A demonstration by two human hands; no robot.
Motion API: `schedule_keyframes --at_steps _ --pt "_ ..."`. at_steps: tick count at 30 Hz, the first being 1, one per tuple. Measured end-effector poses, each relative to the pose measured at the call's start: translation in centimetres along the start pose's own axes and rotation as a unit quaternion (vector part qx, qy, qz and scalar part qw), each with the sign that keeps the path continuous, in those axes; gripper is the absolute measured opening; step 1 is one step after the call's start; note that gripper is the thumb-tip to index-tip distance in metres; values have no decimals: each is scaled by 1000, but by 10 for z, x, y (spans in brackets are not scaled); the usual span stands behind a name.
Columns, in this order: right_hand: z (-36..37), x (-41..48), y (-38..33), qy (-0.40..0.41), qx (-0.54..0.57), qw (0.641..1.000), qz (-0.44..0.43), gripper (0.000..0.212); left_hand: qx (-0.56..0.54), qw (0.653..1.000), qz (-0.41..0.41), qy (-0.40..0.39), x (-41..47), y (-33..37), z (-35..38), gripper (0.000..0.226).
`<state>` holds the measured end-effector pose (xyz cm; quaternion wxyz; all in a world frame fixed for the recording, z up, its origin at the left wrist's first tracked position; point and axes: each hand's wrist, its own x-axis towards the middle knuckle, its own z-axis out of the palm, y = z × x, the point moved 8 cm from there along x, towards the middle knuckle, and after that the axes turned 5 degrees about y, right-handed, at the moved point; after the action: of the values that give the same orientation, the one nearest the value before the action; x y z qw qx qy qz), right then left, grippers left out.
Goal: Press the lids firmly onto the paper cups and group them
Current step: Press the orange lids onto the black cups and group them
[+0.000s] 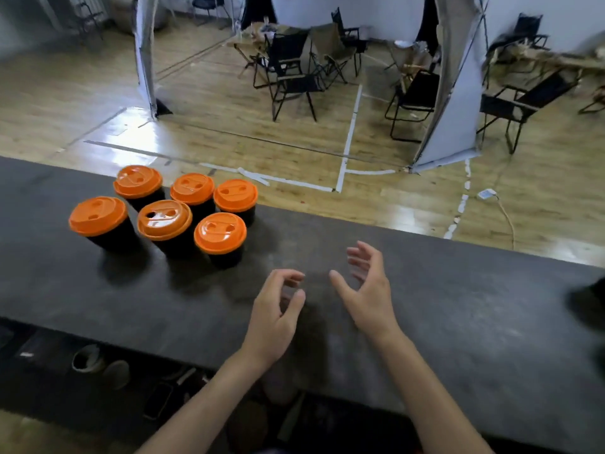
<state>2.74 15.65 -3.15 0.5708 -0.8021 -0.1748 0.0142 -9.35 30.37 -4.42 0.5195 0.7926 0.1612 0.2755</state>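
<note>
Six black paper cups (170, 237) with orange lids (163, 219) stand grouped on the dark counter (425, 306), left of and beyond both hands. Left hand (275, 309) and right hand (368, 290) hover empty, fingers loosely curled, palms facing.

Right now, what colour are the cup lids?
Orange, on all six lids; head view shows it.
</note>
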Motion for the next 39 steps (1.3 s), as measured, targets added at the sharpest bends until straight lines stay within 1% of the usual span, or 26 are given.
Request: schedule_keyframes --at_steps 4,7,9,11,13,15,17,20,22,24,26,29,31,32,34,37,39 --pt "-76 -13 27 80 34 995 41 57 1 996 16 -92 -5 23 74 22" --pt "-124 -22 43 119 31 991 59 52 -6 989 40 -144 -13 38 125 24" --pt "-156 -28 42 151 23 987 50 50 -10 985 46 -165 -16 46 150 25" --pt "-196 -34 38 191 -8 981 34 48 -2 981 61 -183 -17 59 174 26" --pt "-234 -40 34 224 -56 973 16 46 25 974 101 -203 -15 76 199 27" --pt "-272 -46 30 257 -103 961 -3 47 63 960 165 -219 -12 96 227 30" --pt "-309 -53 24 289 -126 949 -13 48 84 943 217 -239 -8 119 261 37" --pt "-365 -73 14 340 -142 929 -31 45 95 915 282 -273 -7 161 314 46" --pt "-401 -91 11 384 -203 900 -45 44 98 889 337 -294 -12 194 350 50" --pt "-432 -107 20 427 -265 864 -29 49 109 852 409 -307 -23 228 388 57" --pt "-454 -117 38 439 -308 844 9 62 131 806 484 -314 -37 255 426 67" --pt "-468 -121 71 406 -338 847 65 83 183 747 546 -332 -56 276 478 80" --pt "-469 -123 89 391 -326 857 86 88 212 724 553 -355 -63 276 502 77" --pt "-469 -123 96 386 -315 862 96 89 218 719 551 -364 -66 274 510 74" --pt "-468 -124 109 384 -297 867 113 88 213 726 532 -381 -67 268 520 69" --pt "-469 -124 122 389 -274 871 119 83 182 755 488 -398 -65 260 522 67" --pt "-470 -123 125 394 -261 874 113 78 151 777 461 -401 -66 261 519 59"
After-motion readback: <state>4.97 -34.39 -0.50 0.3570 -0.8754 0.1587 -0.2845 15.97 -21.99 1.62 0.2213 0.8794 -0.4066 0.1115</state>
